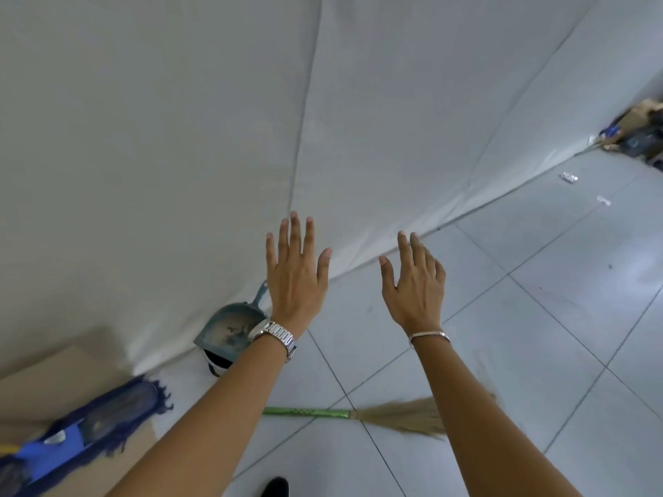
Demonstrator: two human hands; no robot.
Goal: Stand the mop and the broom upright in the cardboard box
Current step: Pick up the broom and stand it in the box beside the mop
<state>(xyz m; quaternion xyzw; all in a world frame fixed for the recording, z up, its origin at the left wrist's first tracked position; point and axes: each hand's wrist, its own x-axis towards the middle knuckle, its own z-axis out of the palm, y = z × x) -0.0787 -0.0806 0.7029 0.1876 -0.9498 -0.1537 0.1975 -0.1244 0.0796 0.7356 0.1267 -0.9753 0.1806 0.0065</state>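
A broom (358, 415) with a green handle and straw bristles lies flat on the tiled floor, partly hidden under my arms. At the lower left a blue flat mop head (104, 421) with a fringed edge rests over the cardboard box (61, 374), which stands against the wall. My left hand (296, 274) and my right hand (416, 285) are raised in front of me, fingers spread, holding nothing, well above the broom.
A teal dustpan (229, 331) leans against the white wall just under my left wrist. A pile of cardboard and rubbish (635, 132) sits at the far right corner, with small scraps (568, 177) on the tiles. My shoe tip (276, 487) shows at the bottom.
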